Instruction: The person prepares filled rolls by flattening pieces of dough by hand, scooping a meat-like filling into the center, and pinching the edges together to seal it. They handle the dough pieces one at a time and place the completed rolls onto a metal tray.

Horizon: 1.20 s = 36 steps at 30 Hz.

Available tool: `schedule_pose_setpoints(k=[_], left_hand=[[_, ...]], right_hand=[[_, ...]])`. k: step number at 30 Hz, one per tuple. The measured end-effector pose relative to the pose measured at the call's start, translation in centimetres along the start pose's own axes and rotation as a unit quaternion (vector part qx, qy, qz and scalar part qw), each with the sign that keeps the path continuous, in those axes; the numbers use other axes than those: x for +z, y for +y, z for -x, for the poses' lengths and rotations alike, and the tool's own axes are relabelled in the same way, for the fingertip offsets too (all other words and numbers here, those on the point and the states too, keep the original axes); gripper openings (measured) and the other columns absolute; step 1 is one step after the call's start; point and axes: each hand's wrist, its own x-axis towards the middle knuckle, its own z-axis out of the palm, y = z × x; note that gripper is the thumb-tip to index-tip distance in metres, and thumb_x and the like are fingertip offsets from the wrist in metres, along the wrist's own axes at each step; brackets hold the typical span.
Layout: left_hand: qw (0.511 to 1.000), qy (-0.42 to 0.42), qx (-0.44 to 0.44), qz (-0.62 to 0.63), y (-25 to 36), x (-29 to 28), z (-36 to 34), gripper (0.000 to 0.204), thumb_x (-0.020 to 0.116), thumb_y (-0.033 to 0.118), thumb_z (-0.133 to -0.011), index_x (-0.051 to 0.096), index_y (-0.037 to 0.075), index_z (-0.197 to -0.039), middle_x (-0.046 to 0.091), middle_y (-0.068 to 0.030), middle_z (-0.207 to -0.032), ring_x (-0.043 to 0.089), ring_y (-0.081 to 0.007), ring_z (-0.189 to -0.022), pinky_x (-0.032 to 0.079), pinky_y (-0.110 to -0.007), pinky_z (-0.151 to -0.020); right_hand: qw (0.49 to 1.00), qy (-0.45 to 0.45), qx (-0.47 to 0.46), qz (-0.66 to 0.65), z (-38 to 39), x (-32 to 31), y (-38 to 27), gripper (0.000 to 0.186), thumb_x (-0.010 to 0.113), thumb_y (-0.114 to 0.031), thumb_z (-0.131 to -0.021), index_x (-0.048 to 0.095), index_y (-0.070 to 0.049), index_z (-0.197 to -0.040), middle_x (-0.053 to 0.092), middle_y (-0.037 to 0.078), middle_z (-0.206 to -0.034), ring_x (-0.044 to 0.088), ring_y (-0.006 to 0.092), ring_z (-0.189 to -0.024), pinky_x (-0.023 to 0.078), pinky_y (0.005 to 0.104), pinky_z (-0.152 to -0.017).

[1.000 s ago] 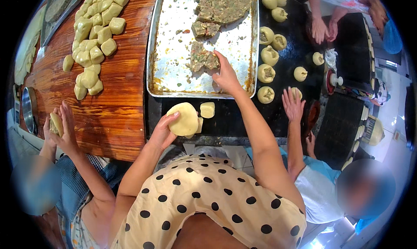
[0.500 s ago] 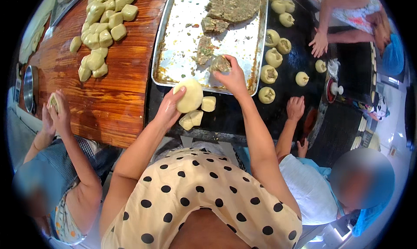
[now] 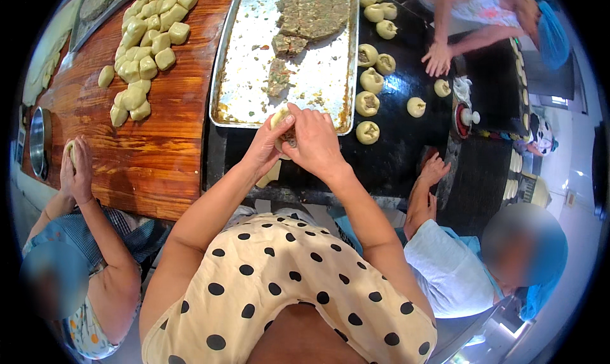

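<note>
Both my hands meet just below the near edge of the metal tray. My left hand point(image 3: 262, 141) cups a round of pale dough point(image 3: 280, 117), its thumb over the rim. Over the same dough curls my right hand point(image 3: 316, 141), with its fingers closed against the round. A bit of brown-green filling point(image 3: 289, 136) shows between the hands, inside the dough; the rest is hidden by my fingers. Under my wrists part of a cut dough piece point(image 3: 270, 175) is visible on the dark counter.
The metal tray point(image 3: 219, 113) bears a slab of minced filling point(image 3: 316, 14). Several dough pieces point(image 3: 147, 39) lie on the wooden board point(image 3: 168, 148) at left. Filled buns point(image 3: 367, 103) line the dark counter. Co-workers' hands point(image 3: 77, 167) are at left, right point(image 3: 435, 170) and far right point(image 3: 438, 59).
My right hand has brought the lump of filling from the tray edge onto the dough round, and both hands have closed together around it. The left co-worker's palms have pressed together.
</note>
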Motion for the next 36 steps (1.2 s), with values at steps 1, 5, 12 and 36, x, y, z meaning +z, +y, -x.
schedule_pose_setpoints(k=[1,5,12,36], left_hand=[[1.000,-0.002,-0.007,0.029,0.0,0.4,0.1,0.038,0.063,0.031,-0.097,0.052,0.009,-0.126,0.058,-0.0042,-0.120,0.058,-0.0161,-0.111,0.051,-0.036,-0.094],[0.989,-0.006,-0.032,0.145,0.7,3.1,0.5,0.039,0.064,0.028,-0.096,0.052,0.006,-0.127,0.057,-0.0088,-0.127,0.057,-0.0217,-0.119,0.050,-0.043,-0.103],[0.988,-0.041,-0.014,0.151,0.6,7.2,0.7,0.040,0.062,0.026,-0.098,0.049,0.009,-0.132,0.056,-0.0072,-0.128,0.056,-0.0229,-0.121,0.048,-0.043,-0.106],[0.994,-0.047,0.050,0.080,0.5,10.9,2.8,0.043,0.062,0.024,-0.098,0.043,0.013,-0.135,0.055,-0.0052,-0.126,0.055,-0.0186,-0.121,0.051,-0.036,-0.100]], right_hand=[[0.999,0.026,0.001,-0.030,0.4,-0.7,0.1,0.077,0.078,-0.035,-0.074,0.046,0.001,-0.135,0.060,0.018,-0.116,0.056,0.0347,-0.110,0.040,0.0453,-0.097],[0.881,0.203,0.146,-0.401,3.1,0.6,3.0,0.068,0.060,-0.046,-0.094,0.045,0.002,-0.139,0.050,0.018,-0.139,0.047,0.0288,-0.131,0.033,0.0397,-0.112],[0.603,0.277,0.206,-0.720,1.9,0.7,1.2,0.042,0.044,-0.032,-0.105,0.061,0.002,-0.123,0.063,0.009,-0.119,0.059,0.0162,-0.110,0.045,0.0322,-0.100],[0.704,0.385,0.129,-0.583,2.5,-2.2,-1.0,0.035,0.044,-0.016,-0.102,0.062,0.006,-0.123,0.064,0.011,-0.122,0.059,0.0162,-0.108,0.044,0.0298,-0.099]])
